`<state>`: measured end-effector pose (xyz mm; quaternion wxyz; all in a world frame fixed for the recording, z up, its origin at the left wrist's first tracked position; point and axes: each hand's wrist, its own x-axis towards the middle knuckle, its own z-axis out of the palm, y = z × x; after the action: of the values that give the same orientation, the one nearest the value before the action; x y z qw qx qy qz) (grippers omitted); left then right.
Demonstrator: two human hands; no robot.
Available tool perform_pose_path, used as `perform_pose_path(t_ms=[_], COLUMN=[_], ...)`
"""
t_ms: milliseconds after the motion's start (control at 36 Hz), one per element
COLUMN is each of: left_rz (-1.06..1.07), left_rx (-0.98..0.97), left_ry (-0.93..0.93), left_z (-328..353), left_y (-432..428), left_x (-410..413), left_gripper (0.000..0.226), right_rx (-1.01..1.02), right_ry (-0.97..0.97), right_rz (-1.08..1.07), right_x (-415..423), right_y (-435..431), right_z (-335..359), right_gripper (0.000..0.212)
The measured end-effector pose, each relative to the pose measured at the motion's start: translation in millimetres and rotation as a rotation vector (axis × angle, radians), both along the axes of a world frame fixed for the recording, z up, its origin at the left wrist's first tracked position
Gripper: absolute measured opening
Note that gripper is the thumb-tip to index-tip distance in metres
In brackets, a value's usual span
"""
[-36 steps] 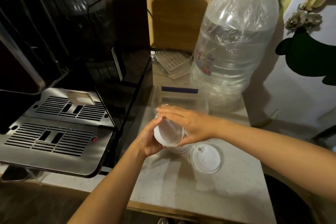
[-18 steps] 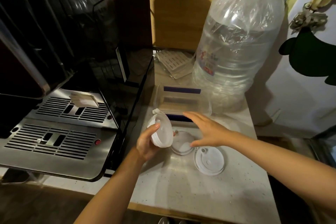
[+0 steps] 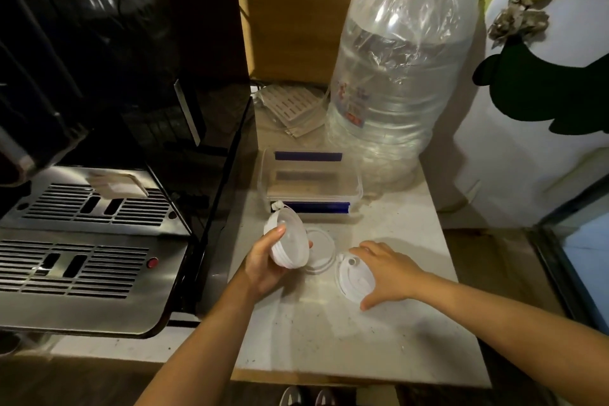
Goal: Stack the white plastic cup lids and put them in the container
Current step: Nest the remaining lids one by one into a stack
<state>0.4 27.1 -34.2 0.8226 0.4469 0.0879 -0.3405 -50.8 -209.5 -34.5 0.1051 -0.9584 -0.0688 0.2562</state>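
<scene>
My left hand [image 3: 263, 262] grips a tilted stack of white plastic cup lids [image 3: 290, 242], held just above the counter. One white lid [image 3: 319, 249] lies flat on the counter right behind the stack. Another white lid [image 3: 354, 278] lies further right, and my right hand [image 3: 384, 272] rests over its right side with fingers curled around the rim. A clear rectangular container [image 3: 311, 180] with blue clips stands open behind the lids.
A black coffee machine with a steel drip tray [image 3: 85, 254] fills the left side. A large plastic-wrapped water bottle [image 3: 398, 76] stands at the back right. The pale stone counter [image 3: 329, 339] ends close to me and at the right.
My right hand left the stack, passed over the middle lid and came down on the right lid. My left hand keeps the stack, now tilted more upright.
</scene>
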Motion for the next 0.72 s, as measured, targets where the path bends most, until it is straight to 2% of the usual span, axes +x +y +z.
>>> perform_pose_path(t_ms=[194,333,528,722], left_rz=[-0.046,-0.077,-0.063,-0.032], left_rx=[0.028,0.032,0.022,0.018], left_ry=[0.022,0.017,0.026,0.034], left_z=[1,3,1,9], left_y=[-10,-14,-14,-20], left_x=[-4,-4,-3,3], left_gripper=[0.122,0.102,0.124,0.121], right_rx=[0.025,0.028,0.038,0.264], right_ry=[-0.027,-0.038,-0.046,-0.108], right_rz=[-0.068,-0.08,-0.096,-0.299], right_x=[-5,-4,-2,14], right_y=[1,6,4,-10], right_z=[-7,-9,-7,15], right_gripper=[0.101,0.096,0.089,0.089])
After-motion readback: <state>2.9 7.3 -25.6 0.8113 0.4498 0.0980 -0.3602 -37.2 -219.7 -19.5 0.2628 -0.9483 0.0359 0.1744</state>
